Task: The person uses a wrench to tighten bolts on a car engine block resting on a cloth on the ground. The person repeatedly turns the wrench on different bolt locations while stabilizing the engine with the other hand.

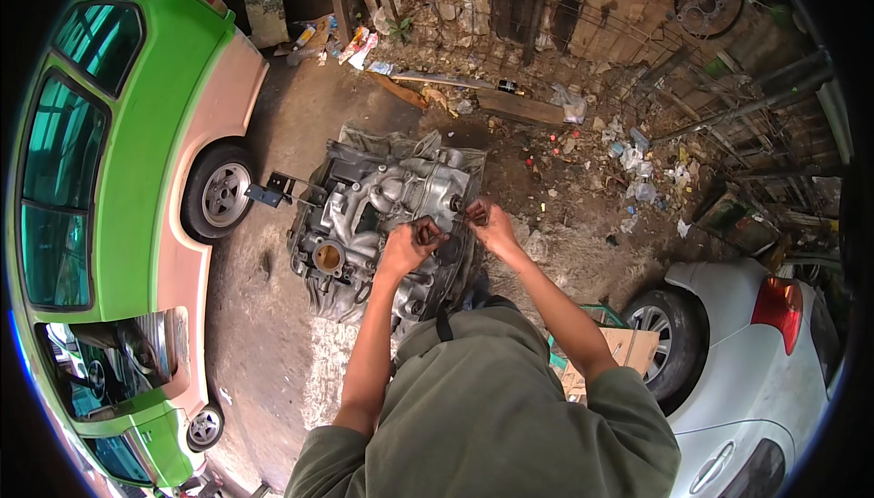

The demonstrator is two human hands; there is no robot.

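A grey metal engine [351,196] stands in front of me, with curved intake pipes on top and a round open bore [329,258] at its near left. Over its near right part is my left hand [411,247], fingers curled and pressed together; whatever they may grip is too small to name. My right hand [493,228] is at the engine's right edge, close to a dark round fitting [456,203]. Its fingers are bent into a pinch, and I cannot make out what is between them. The two hands are apart from each other.
A green and pinkish car [150,134] stands on the left, a silver car [742,352] at the near right. A brown cardboard piece [628,350] lies beside my right arm. Litter [637,166] and a wooden plank [519,107] lie beyond the engine, before a wire fence.
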